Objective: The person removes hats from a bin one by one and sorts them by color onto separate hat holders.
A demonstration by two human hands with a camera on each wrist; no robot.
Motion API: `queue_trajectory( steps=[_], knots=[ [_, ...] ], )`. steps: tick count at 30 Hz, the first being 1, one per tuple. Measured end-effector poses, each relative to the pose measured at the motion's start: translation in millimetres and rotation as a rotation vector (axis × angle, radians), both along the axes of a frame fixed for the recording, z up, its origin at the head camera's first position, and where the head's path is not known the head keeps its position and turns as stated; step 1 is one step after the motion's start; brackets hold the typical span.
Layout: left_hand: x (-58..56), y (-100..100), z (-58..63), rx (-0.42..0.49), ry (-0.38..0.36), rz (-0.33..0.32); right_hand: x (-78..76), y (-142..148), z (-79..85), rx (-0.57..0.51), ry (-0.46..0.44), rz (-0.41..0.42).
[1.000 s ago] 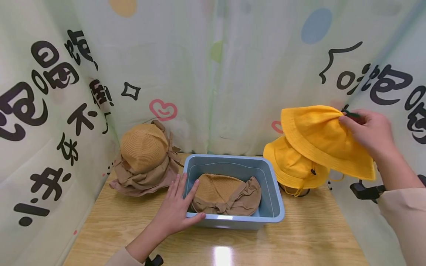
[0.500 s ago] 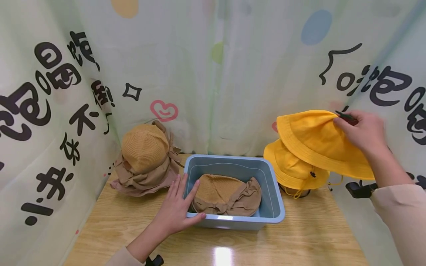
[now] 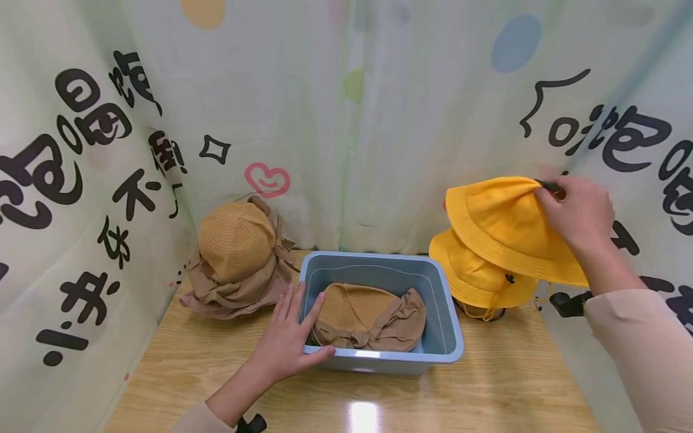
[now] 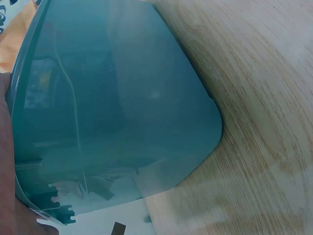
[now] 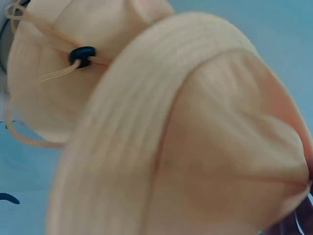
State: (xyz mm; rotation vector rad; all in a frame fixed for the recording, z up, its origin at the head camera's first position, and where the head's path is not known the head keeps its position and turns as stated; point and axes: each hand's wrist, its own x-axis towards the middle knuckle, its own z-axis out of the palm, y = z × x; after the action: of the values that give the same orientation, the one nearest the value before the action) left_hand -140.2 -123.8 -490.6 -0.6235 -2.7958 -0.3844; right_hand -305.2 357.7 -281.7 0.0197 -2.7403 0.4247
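Note:
My right hand [image 3: 578,210] pinches the crown of a yellow bucket hat [image 3: 503,225], with a dark green bit showing at the fingertips. That hat hangs tilted in front of and above a second yellow hat [image 3: 482,273]; whether they touch I cannot tell. In the right wrist view the held hat's brim [image 5: 132,112] fills the middle, and a black cord stopper [image 5: 82,57] shows on the other hat. My left hand [image 3: 289,340] rests with spread fingers on the left front corner of a blue plastic bin [image 3: 379,357]. Inside the bin lies a folded tan and brown sun hat [image 3: 357,313].
At the left back stands a stack of tan and brown sun hats [image 3: 235,252]. Everything stands on a wooden table [image 3: 487,385]. A pale printed curtain [image 3: 400,150] encloses the back and both sides.
My right hand has moved left and slightly down with the yellow hat, which now overlaps the other yellow hat more. My left hand and the bin have stayed in place.

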Motion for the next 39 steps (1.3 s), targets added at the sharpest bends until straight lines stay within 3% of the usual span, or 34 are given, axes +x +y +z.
queue_trajectory(
  steps=[5,7,9,14,17,19,23,25,27,32,34,39],
  knots=[
    [0.1,0,0.6,-0.002,-0.009,0.006,-4.8,-6,-20.0,0.094,-0.240,0.133],
    [0.1,0,0.5,-0.008,-0.018,0.008,-5.3,-9,-23.9,0.105,-0.246,0.136],
    [0.3,0,-0.1,-0.014,-0.019,0.009,-5.2,-10,-22.6,0.100,-0.155,0.095],
    [0.7,0,-0.2,-0.014,-0.009,0.004,-7.4,-10,-4.5,0.084,0.185,-0.010],
    [1.0,0,0.2,-0.011,-0.008,0.006,-11.7,-10,2.6,0.117,0.251,0.025],
    [0.9,1,0.6,-0.009,-0.013,0.007,-14.4,-11,1.9,0.166,0.174,0.061],
    [0.4,1,0.9,-0.017,-0.024,0.010,-17.8,-12,-10.7,0.241,-0.097,0.132],
    [0.1,1,1.2,-0.020,-0.026,0.009,-18.0,-13,-16.8,0.243,-0.163,0.137],
    [-0.3,1,1.3,-0.021,-0.025,0.008,-17.5,-14,-19.2,0.225,-0.106,0.118],
    [-0.7,0,1.3,-0.018,-0.022,0.006,-16.3,-15,-13.8,0.154,0.175,0.046],
    [-0.4,0,0.9,-0.016,-0.023,0.006,-17.0,-14,-14.2,0.176,0.128,0.068],
    [0.2,0,-0.7,-0.013,-0.013,0.005,-20.4,-13,-33.5,0.235,-0.245,0.223]
  ],
)
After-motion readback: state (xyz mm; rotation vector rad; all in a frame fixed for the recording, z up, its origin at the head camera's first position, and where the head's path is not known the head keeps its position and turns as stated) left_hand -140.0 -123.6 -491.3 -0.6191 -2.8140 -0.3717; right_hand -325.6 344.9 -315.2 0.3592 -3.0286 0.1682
